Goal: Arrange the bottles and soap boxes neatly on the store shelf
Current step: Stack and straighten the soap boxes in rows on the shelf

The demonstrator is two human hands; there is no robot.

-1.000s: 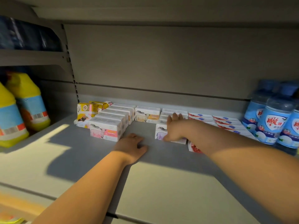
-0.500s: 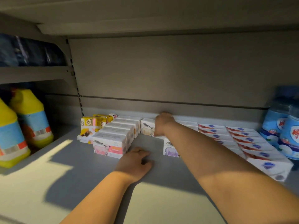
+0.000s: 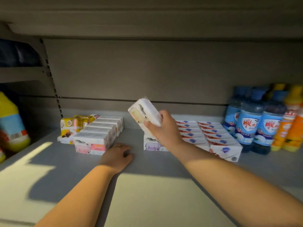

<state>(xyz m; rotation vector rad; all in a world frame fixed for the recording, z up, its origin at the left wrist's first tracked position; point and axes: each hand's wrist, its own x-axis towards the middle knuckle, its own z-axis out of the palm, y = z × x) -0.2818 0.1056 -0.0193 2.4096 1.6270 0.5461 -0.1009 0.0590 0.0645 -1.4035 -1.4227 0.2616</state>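
My right hand (image 3: 161, 128) grips a white soap box (image 3: 144, 112) with a yellow picture and holds it tilted in the air above the shelf (image 3: 147, 185). Below it stands a white box with a purple picture (image 3: 151, 144). My left hand (image 3: 117, 155) rests on the shelf with loosely curled fingers, just right of a row of white boxes with a pink front (image 3: 98, 134). Two rows of red-and-white soap boxes (image 3: 208, 135) lie to the right. Blue bottles (image 3: 253, 122) stand at the far right.
Orange bottles (image 3: 290, 128) stand right of the blue ones. Yellow soap packs (image 3: 72, 126) lie at the back left. A yellow detergent jug (image 3: 11, 123) stands in the left bay behind a slotted upright. The shelf's back wall is close behind the boxes.
My right hand reached to the back of the shelf, took hold of the yellow-pictured box and lifted it up and forward. My left hand stayed resting on the shelf.
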